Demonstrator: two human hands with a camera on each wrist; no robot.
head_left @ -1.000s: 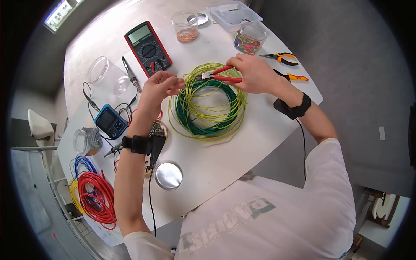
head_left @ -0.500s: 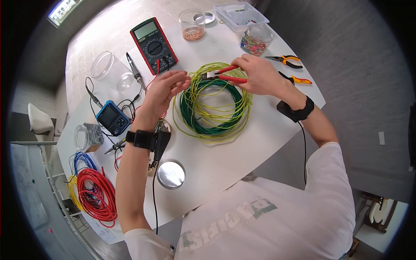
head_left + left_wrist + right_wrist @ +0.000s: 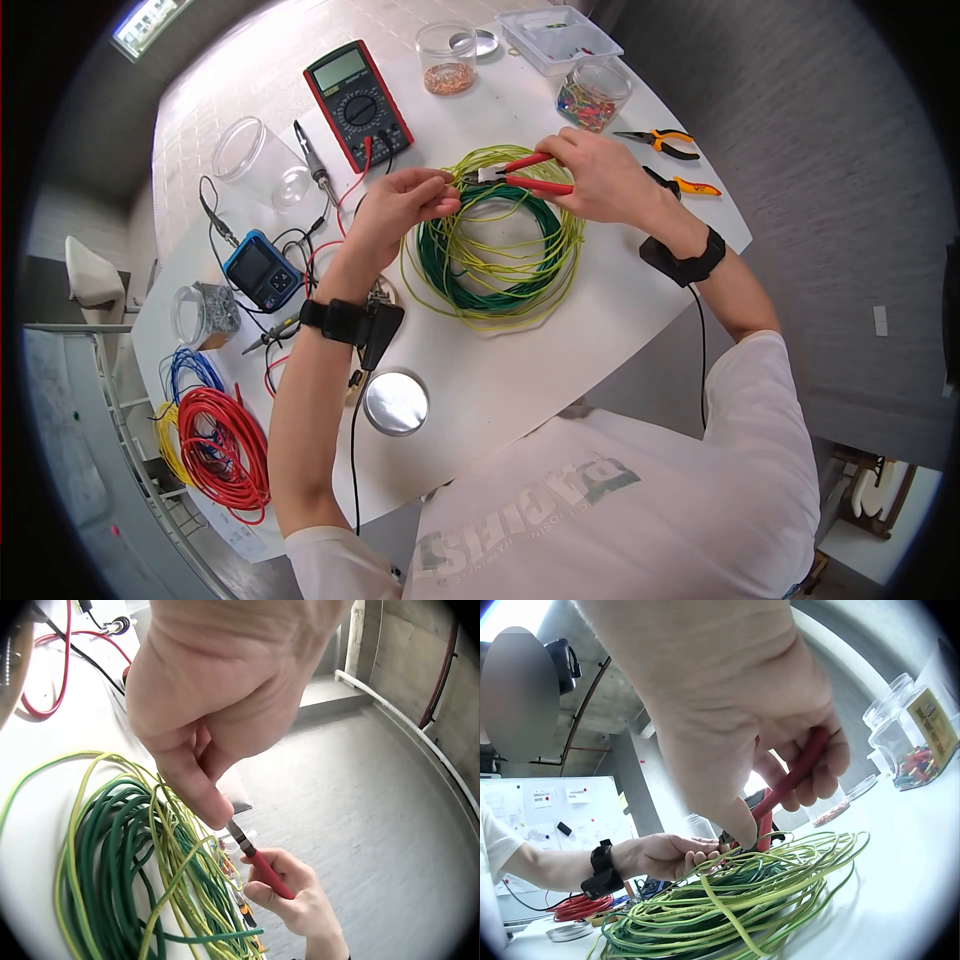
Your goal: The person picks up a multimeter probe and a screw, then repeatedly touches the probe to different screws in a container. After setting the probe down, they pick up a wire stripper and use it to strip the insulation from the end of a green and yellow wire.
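Note:
My right hand (image 3: 608,178) grips red-handled pliers (image 3: 540,184) over the top of a coil of yellow-green wire (image 3: 570,240). Their metal head points left, toward my other hand. My left hand (image 3: 408,205) has thumb and forefinger pinched together right at the plier tip, on the yellow-green wire; the bit between the fingertips is mostly hidden. In the left wrist view, a left fingertip (image 3: 219,816) meets the metal tip of the pliers. Dark green wire (image 3: 432,250) lies coiled among the yellow-green loops.
Left of the coil are a red multimeter (image 3: 358,105), a soldering iron (image 3: 315,160) and a small blue-framed meter (image 3: 262,272). A round metal lid (image 3: 396,402) lies near the front edge. Orange-handled pliers (image 3: 672,143) and a jar of coloured pieces (image 3: 592,95) are at right.
My left hand has moved right to the plier tip, its loosened fingers from half a second ago now pinched. My right hand keeps its grip on the pliers.

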